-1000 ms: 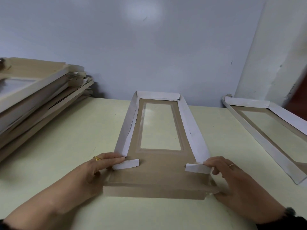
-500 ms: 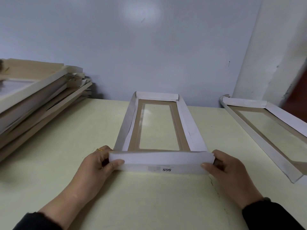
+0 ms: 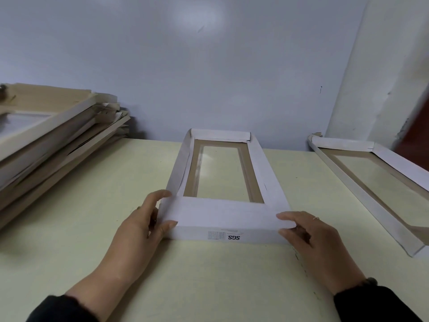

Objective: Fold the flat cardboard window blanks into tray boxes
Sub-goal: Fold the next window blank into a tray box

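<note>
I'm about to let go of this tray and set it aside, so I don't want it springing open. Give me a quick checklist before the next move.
1. Near end flap folded over the wall: ok, it lies white side up across the tray box.
2. Left hand pinching the near left corner: ok.
3. Right hand pinching the near right corner: ok.
4. Far end wall standing: ok.
5. Flap locked inside, so that it holds by itself: cannot tell.
6. Free table between the stack and the finished tray: ok.
</note>
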Demonstrator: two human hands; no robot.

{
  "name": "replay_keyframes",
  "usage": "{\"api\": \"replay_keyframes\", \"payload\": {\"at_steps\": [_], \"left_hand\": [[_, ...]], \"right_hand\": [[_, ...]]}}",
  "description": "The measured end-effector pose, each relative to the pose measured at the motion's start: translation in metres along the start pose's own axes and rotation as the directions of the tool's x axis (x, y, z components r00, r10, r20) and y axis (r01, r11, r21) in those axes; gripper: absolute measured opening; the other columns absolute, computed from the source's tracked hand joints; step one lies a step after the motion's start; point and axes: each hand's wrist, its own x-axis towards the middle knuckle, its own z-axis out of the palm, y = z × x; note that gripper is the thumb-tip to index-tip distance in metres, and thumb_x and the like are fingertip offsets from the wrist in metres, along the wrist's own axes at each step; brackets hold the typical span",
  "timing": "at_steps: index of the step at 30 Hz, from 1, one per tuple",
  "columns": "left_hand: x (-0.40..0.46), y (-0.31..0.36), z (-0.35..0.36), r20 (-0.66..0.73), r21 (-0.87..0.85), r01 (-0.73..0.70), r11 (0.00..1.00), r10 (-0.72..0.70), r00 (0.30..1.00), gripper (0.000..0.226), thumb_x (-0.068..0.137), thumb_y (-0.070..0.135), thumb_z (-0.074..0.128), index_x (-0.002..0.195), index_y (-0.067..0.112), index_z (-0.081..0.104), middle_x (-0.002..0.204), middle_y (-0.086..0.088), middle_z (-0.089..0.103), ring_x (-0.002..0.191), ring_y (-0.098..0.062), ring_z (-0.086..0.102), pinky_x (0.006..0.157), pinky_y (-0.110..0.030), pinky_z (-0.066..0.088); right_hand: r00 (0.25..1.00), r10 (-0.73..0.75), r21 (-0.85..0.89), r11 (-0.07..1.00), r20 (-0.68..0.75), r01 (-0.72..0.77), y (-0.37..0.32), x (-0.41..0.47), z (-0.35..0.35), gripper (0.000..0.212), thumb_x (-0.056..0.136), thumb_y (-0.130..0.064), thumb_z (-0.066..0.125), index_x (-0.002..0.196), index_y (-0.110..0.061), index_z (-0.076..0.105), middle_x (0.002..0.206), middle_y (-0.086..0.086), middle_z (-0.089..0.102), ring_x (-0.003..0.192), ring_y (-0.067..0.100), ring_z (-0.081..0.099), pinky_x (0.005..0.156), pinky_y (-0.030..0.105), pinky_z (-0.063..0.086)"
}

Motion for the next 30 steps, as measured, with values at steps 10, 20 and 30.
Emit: {"api": "replay_keyframes", "payload": {"at_steps": [10, 20, 30], "left_hand": [[-0.003, -0.002, 0.001, 0.113, 0.176, -0.102, 0.979, 0.083, 0.990, 0.024, 0.078, 0.038, 0.066, 0.097, 0.024, 0.070, 0.087, 0.015, 0.044, 0.080, 0.000, 0.048, 0.065, -0.008, 0.033], [-0.002, 0.004, 0.001, 0.175, 0.310, -0.215, 0.926, 0.167, 0.970, 0.060, 0.087, 0.063, 0.035, 0.069, 0.017, 0.069, 0.086, 0.007, 0.048, 0.061, -0.011, 0.048, 0.057, -0.021, 0.038], [0.005, 0.009, 0.001, 0.452, 0.242, -0.398, 0.885, 0.260, 0.853, 0.054, 0.083, 0.065, 0.028, 0.075, 0.022, 0.060, 0.087, 0.016, 0.060, 0.099, -0.001, 0.051, 0.095, -0.010, 0.018]], "right_hand": [[0.995, -0.085, -0.246, 0.965, 0.046, 0.094, 0.002, 0.001, 0.000, 0.013, 0.067, -0.015, 0.082, 0.074, -0.015, 0.070, 0.079, -0.006, 0.051, 0.060, 0.004, 0.051, 0.057, 0.024, 0.042], [0.882, -0.449, -0.515, 0.727, 0.144, 0.454, -0.011, 0.004, 0.013, 0.028, 0.078, -0.038, 0.052, 0.062, -0.017, 0.062, 0.061, -0.005, 0.057, 0.056, 0.018, 0.058, 0.062, 0.026, 0.034], [0.859, -0.495, -0.525, 0.700, 0.133, 0.485, -0.027, 0.007, 0.030, 0.040, 0.052, -0.026, 0.090, 0.048, -0.016, 0.052, 0.045, -0.007, 0.049, 0.039, 0.012, 0.048, 0.033, 0.014, 0.027]]}}
